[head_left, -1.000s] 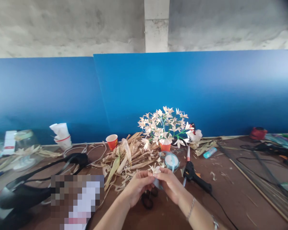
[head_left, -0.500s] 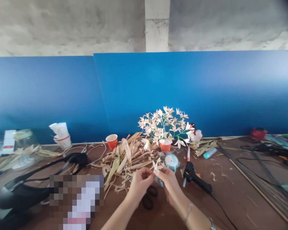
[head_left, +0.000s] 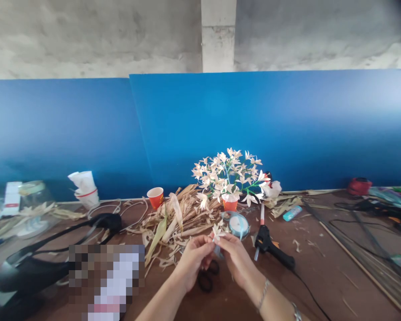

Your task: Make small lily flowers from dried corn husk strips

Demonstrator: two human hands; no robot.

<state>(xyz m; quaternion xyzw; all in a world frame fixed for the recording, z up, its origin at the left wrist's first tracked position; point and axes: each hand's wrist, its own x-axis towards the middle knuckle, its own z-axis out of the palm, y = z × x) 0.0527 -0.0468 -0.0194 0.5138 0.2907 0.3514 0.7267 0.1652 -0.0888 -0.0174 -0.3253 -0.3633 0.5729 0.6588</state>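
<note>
Both hands meet over the front middle of the brown table, pinching a small cream-white flower (head_left: 217, 230) by its base. My left hand (head_left: 198, 256) is closed, its thumb and forefinger pressed together at the flower. From the other side, my right hand (head_left: 233, 254) grips it with the fingertips. What lies between the fingers below the petals is mostly hidden. Under the hands, partly covered, are black-handled scissors (head_left: 207, 278). Just beyond the right hand sits a roll of pale blue tape (head_left: 238, 225). Behind it, an orange cup (head_left: 230, 205) holds a bunch of similar white flowers (head_left: 229, 176).
Dried husks (head_left: 183, 209) are piled behind my left hand, near another orange cup (head_left: 155, 197). A black glue gun (head_left: 274, 249) with a trailing cord lies to the right, close to a turquoise packet (head_left: 292, 213). A blue partition (head_left: 247, 116) closes off the back.
My left hand has turned slightly, so its lower fingers show curled below the flower. The flower and my right hand have barely shifted.
</note>
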